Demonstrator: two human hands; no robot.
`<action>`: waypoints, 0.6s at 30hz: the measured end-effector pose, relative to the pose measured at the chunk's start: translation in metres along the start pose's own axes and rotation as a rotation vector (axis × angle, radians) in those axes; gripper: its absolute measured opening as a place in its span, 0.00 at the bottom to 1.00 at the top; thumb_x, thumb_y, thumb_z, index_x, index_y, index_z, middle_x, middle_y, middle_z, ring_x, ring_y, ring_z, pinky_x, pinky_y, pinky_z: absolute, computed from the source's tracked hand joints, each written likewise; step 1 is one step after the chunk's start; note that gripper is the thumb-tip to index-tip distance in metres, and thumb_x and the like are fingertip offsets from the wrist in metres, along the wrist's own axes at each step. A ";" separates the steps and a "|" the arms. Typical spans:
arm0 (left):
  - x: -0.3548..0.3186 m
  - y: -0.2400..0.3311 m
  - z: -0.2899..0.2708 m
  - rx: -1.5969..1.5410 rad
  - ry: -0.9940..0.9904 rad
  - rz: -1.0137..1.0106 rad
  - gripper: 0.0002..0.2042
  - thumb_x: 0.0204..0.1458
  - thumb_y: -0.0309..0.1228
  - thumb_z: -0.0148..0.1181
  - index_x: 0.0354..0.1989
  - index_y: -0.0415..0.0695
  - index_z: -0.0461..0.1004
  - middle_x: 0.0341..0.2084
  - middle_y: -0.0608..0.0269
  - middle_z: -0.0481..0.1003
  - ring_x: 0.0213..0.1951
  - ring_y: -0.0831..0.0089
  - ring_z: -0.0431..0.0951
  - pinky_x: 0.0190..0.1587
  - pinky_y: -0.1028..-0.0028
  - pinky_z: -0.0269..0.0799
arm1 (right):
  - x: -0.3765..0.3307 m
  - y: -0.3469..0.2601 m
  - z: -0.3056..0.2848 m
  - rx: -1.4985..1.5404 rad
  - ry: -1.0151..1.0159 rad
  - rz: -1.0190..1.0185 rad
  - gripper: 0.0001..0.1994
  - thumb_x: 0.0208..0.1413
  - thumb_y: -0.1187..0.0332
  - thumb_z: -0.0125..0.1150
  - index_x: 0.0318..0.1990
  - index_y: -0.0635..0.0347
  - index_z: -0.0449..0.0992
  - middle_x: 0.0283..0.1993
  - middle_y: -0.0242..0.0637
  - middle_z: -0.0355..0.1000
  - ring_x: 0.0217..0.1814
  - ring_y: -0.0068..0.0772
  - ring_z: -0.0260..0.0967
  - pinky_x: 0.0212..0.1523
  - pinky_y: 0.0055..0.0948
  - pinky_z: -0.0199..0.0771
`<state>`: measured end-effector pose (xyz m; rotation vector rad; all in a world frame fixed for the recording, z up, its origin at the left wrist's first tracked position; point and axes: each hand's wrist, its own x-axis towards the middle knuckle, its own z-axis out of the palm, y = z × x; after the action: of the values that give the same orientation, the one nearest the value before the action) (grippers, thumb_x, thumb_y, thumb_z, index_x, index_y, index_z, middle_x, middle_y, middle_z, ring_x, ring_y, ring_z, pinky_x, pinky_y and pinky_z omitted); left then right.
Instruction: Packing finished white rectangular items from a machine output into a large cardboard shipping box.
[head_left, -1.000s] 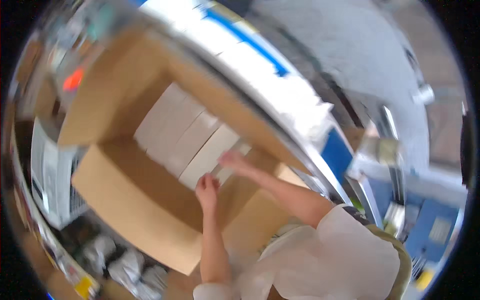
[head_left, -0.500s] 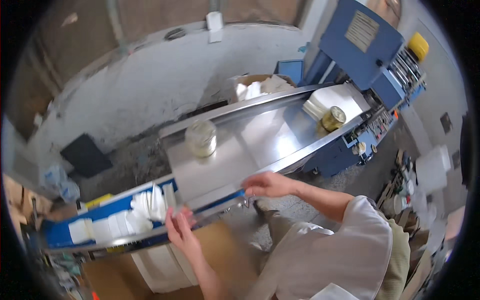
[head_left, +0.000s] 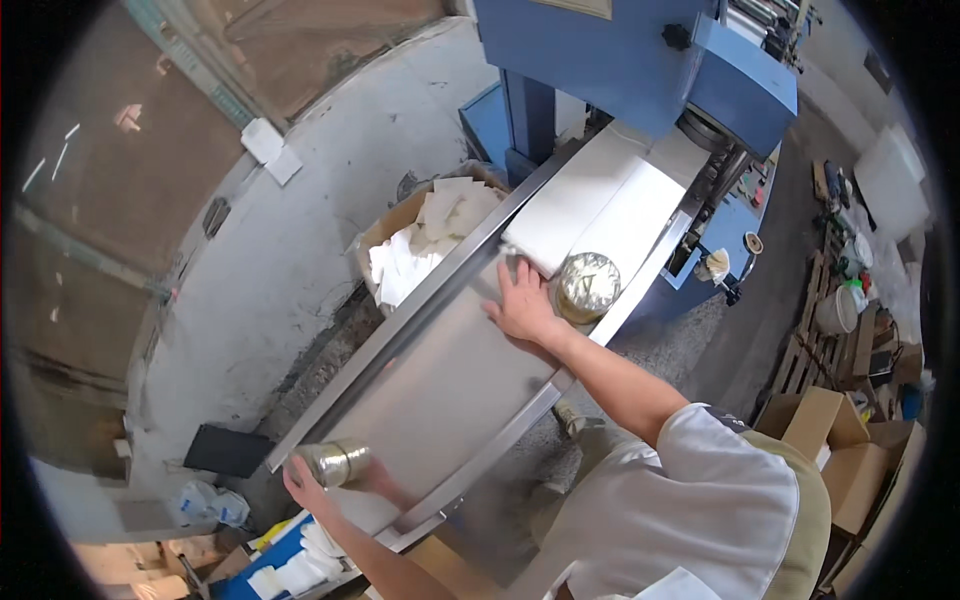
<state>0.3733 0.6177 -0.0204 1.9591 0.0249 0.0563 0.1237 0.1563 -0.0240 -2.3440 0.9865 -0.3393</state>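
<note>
My left hand (head_left: 312,487) is at the lower left end of the metal table (head_left: 430,390), its fingers curled around the outer side of a clear glass jar (head_left: 338,464). Part of its grip is hidden behind the jar. Farther up the table my right hand (head_left: 526,303) lies with fingers spread, fingertips against the near edge of a stack of white paper napkins (head_left: 575,215). Close to its right side stands a second jar (head_left: 588,287), golden and shiny on top, by the table's right rail.
A blue machine (head_left: 600,50) rises over the table's far end. Beyond the left rail is a carton (head_left: 380,235) of white paper scraps. White folded bundles lie on a blue belt (head_left: 240,585) at lower left. Cardboard boxes (head_left: 825,430) stand at right.
My view has turned toward the machine. My right hand has gone from the table's near edge to the napkin stack; my left hand has moved from the belt to the clear jar.
</note>
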 end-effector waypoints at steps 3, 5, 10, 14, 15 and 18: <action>-0.018 0.016 0.029 -0.022 0.007 -0.036 0.37 0.59 0.48 0.64 0.68 0.33 0.59 0.61 0.47 0.67 0.58 0.62 0.71 0.62 0.67 0.65 | 0.015 0.006 -0.008 0.105 0.141 -0.013 0.42 0.58 0.51 0.62 0.72 0.65 0.52 0.74 0.70 0.40 0.74 0.77 0.41 0.70 0.64 0.50; -0.038 0.040 0.051 -0.036 -0.125 -0.031 0.36 0.59 0.47 0.64 0.67 0.33 0.59 0.61 0.47 0.67 0.59 0.62 0.70 0.63 0.67 0.65 | 0.017 0.006 -0.016 0.145 0.087 0.013 0.41 0.59 0.53 0.62 0.72 0.65 0.52 0.74 0.70 0.40 0.74 0.77 0.41 0.70 0.64 0.50; -0.072 0.047 0.127 0.039 -0.293 0.008 0.34 0.59 0.37 0.65 0.69 0.37 0.57 0.61 0.51 0.67 0.58 0.64 0.72 0.58 0.67 0.70 | 0.014 0.013 -0.011 0.261 0.151 -0.009 0.39 0.60 0.54 0.61 0.71 0.67 0.53 0.75 0.70 0.40 0.75 0.76 0.40 0.72 0.61 0.48; -0.138 0.098 0.217 -0.206 -0.668 0.149 0.34 0.59 0.25 0.62 0.72 0.38 0.52 0.63 0.51 0.65 0.59 0.64 0.71 0.54 0.70 0.74 | 0.012 0.016 -0.028 0.408 0.214 0.016 0.38 0.62 0.54 0.60 0.71 0.68 0.53 0.74 0.71 0.42 0.77 0.72 0.40 0.74 0.52 0.49; -0.159 0.125 0.240 -0.234 -0.743 0.081 0.34 0.59 0.23 0.61 0.72 0.38 0.51 0.63 0.51 0.65 0.60 0.63 0.70 0.55 0.71 0.73 | 0.009 0.017 -0.033 0.497 0.212 0.036 0.37 0.62 0.54 0.60 0.71 0.69 0.54 0.74 0.71 0.43 0.77 0.71 0.41 0.74 0.49 0.49; -0.194 0.136 0.305 -0.293 -0.764 0.164 0.35 0.60 0.23 0.60 0.73 0.37 0.49 0.64 0.50 0.64 0.62 0.61 0.68 0.59 0.69 0.70 | -0.004 0.005 -0.053 0.531 0.328 -0.096 0.34 0.61 0.56 0.60 0.65 0.75 0.60 0.68 0.69 0.55 0.67 0.69 0.57 0.67 0.51 0.59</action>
<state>0.1941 0.2758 -0.0150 1.5790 -0.6112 -0.5505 0.0950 0.1344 0.0156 -1.8827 0.8018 -0.9255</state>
